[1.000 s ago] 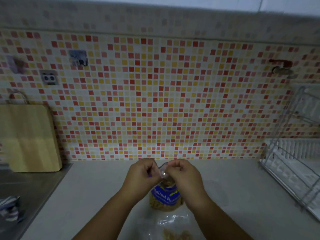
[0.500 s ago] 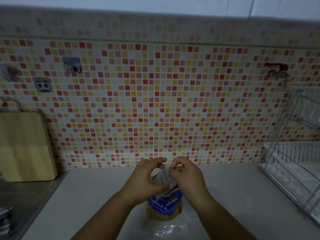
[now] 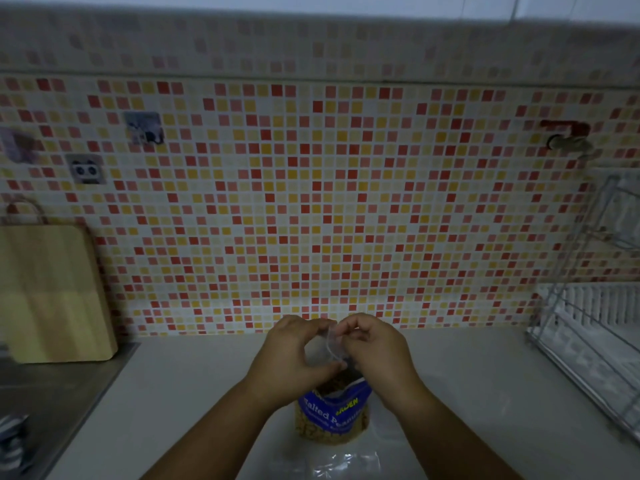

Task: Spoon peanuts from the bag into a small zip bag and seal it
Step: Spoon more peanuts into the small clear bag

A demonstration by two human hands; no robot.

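A blue-labelled peanut bag (image 3: 331,415) stands upright on the pale counter (image 3: 467,393), its clear top pulled up between my hands. My left hand (image 3: 294,355) pinches the left side of that clear top. My right hand (image 3: 372,348) pinches the right side, fingers curled over the plastic. The mouth shows as a dark gap with peanuts below it. A clear small zip bag (image 3: 344,464) lies flat on the counter in front of the peanut bag, near the bottom edge. No spoon is visible.
A wooden cutting board (image 3: 52,292) leans on the tiled wall at left, above a steel sink surface (image 3: 52,403). A wire dish rack (image 3: 595,334) stands at right. A striped cloth (image 3: 14,445) lies at the far left edge.
My hands have spread the bag's clear top a little wider, and the dark opening now shows. The camera view has tilted up slightly, so the zip bag sits lower in frame.
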